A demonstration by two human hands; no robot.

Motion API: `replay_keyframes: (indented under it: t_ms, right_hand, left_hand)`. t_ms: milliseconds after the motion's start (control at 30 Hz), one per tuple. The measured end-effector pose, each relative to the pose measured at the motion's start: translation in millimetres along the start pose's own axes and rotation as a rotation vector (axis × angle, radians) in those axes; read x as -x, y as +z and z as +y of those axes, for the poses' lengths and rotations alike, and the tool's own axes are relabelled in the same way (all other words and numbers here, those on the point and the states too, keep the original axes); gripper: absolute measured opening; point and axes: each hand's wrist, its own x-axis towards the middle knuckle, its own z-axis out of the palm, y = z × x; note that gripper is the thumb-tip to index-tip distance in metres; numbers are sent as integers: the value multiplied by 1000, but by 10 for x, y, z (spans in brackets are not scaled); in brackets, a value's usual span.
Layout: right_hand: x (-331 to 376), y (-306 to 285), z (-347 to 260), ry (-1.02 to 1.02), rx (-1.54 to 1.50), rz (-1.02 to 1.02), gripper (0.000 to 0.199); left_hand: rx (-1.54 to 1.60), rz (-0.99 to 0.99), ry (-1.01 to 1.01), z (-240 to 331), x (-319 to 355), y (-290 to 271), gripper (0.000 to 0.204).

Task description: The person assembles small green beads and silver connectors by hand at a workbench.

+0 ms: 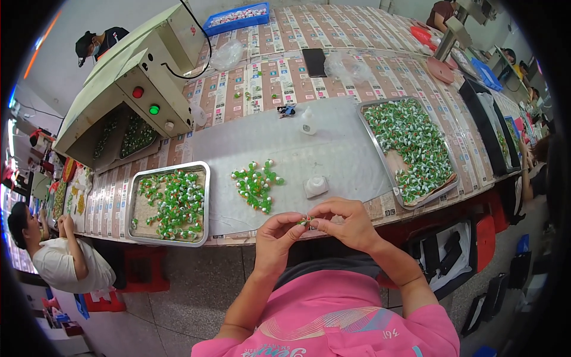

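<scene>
Lower centre of the frame: the left hand [275, 241] is pinching a small green piece [306, 222] between thumb and forefinger. The right hand [350, 226] is bringing bent thumb and forefinger to the same piece; whether they are gripping it or merely touching it, one cannot tell. Since the hands are meeting at the near edge of the table [285, 35], a slipping pinch could be sending the piece onto the shirt [333, 297] or the floor [190, 276]. Uneven pressure from the two hands could be bending or parting it. At centre, a loose pile [256, 185] is lying unrimmed on the sheet [262, 134]; a careless wrist could be scattering it, or tipping the white pot [316, 185] nearby. The left tray [206, 202] and right tray [395, 162] are containing their pieces better, behind raised rims
</scene>
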Motion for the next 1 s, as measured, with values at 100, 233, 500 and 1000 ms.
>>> replay_keyframes:
  t_ms: [100, 233, 500, 1000]
  right_hand:
    - [17, -28, 13, 23, -26, -4, 18]
    - [18, -55, 43, 8, 12, -18, 15]
    - [22, -34, 265, -51, -12, -11, 18]
    - [110, -1090, 312, -320, 431, 364, 21]
  left_hand:
    - [-59, -12, 34, 2, -16, 24, 19]
    - [-185, -48, 92, -11, -33, 1, 17]
    - [-282, -42, 221, -91, -52, 3, 19]
    - [-873, 326, 613, 405, -163, -127, 17]
